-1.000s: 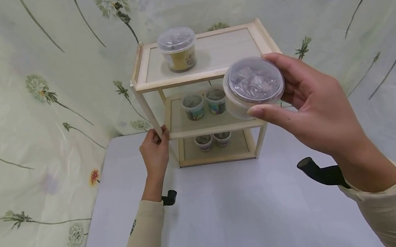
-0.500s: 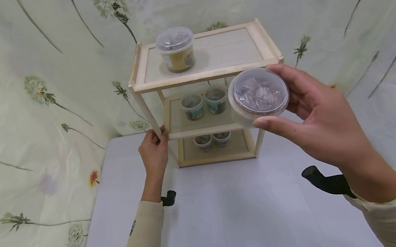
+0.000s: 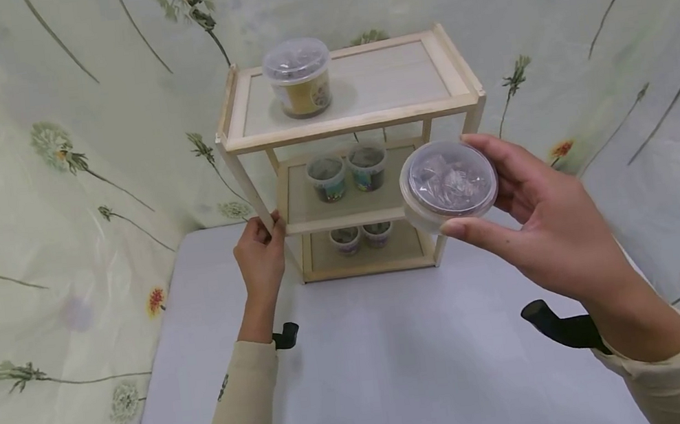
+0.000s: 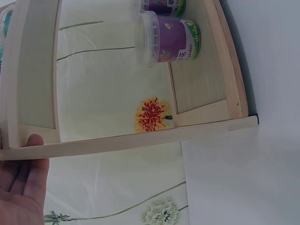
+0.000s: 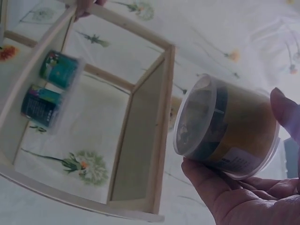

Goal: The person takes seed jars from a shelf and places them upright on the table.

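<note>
In the head view my right hand [image 3: 553, 224] grips a round lidded plastic tub [image 3: 451, 179] by its side, in front of the shelf's right part. The right wrist view shows a yellow and dark label on this tub [image 5: 234, 126], thumb on one side and fingers on the other. My left hand [image 3: 262, 251] pinches the left front post of a three-tier wooden shelf [image 3: 353, 221] at the middle tier. A thumb tip [image 4: 35, 139] lies over that post in the left wrist view. A larger yellow-labelled tub [image 3: 301, 81] stands on the top tier's left side.
Two teal-labelled cups [image 3: 348, 172] stand side by side on the middle tier. On the bottom tier are two smaller cups [image 3: 360, 237], purple-labelled in the left wrist view. The shelf stands on a white table [image 3: 386, 359] against a flower-printed backdrop [image 3: 107, 126].
My right hand has lowered the tub from the top tier's front edge to about middle-tier height in the head view. The left hand keeps its hold on the post.
</note>
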Available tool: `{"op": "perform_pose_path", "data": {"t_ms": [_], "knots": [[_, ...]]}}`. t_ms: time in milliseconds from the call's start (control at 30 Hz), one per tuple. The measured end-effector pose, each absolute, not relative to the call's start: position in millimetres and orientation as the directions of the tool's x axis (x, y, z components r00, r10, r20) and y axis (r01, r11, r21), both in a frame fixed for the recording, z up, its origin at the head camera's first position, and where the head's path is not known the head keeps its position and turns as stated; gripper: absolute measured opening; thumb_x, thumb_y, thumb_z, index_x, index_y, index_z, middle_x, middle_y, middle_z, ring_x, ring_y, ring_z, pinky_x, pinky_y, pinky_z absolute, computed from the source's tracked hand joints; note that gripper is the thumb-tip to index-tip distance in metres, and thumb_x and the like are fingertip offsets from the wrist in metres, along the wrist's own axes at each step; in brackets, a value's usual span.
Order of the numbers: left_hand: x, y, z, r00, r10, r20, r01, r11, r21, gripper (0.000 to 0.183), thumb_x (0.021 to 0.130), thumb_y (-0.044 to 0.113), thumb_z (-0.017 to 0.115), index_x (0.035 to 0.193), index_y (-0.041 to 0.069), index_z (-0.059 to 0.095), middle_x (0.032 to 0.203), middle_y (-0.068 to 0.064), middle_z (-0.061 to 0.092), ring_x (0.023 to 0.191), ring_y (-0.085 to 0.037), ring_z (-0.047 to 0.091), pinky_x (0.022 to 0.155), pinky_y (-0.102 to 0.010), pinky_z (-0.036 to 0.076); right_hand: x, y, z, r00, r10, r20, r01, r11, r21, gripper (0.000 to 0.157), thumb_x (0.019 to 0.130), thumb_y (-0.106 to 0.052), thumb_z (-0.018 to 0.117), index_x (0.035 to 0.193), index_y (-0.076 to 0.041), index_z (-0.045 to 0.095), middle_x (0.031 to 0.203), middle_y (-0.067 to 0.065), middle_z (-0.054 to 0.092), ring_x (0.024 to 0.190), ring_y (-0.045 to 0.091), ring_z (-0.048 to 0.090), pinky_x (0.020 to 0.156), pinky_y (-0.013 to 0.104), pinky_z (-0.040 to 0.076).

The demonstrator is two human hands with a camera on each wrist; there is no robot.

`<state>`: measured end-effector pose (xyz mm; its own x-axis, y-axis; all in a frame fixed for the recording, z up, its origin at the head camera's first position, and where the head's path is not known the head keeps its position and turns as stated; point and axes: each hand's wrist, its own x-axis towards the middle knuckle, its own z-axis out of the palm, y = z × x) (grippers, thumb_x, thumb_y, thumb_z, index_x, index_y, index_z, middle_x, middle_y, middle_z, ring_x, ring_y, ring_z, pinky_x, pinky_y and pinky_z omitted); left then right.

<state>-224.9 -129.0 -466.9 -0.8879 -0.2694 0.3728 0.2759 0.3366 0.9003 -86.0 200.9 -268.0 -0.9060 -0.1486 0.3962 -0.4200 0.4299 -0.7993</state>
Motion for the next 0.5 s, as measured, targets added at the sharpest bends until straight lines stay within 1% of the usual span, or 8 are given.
{"op": "perform_pose_path", "data": {"t_ms": [267, 500], "knots": [[-224.7, -129.1, -467.8, -0.886, -0.271, 0.376, 0.280, 0.333, 0.900, 0.015, 0.101, 0.015, 0.071, 0.109, 0.002, 0.073, 0.112, -0.003, 0.079, 0.100, -0.015, 0.076, 0.082, -0.031, 0.060, -86.2, 207.7, -285.8, -0.922, -0.160, 0.354, -0.388, 0.432, -0.815, 0.085, 0.084, 0.004, 0.086, 0.156, -0.014, 0.047, 0.140, 0.008, 0.059, 0.118, 0.011, 0.063, 0.095, 0.013, 0.048], [-225.9, -129.1, -468.7, -0.881, -0.279, 0.383, 0.278, 0.349, 0.895, 0.015, 0.101, 0.014, 0.071, 0.110, 0.002, 0.073, 0.112, -0.002, 0.079, 0.099, -0.014, 0.076, 0.081, -0.030, 0.060, -84.9, 211.0, -291.9, -0.928, -0.156, 0.339, -0.372, 0.444, -0.815, 0.083, 0.085, 0.002, 0.086, 0.156, -0.018, 0.047, 0.141, 0.004, 0.057, 0.119, 0.014, 0.061, 0.097, 0.013, 0.048]]}}
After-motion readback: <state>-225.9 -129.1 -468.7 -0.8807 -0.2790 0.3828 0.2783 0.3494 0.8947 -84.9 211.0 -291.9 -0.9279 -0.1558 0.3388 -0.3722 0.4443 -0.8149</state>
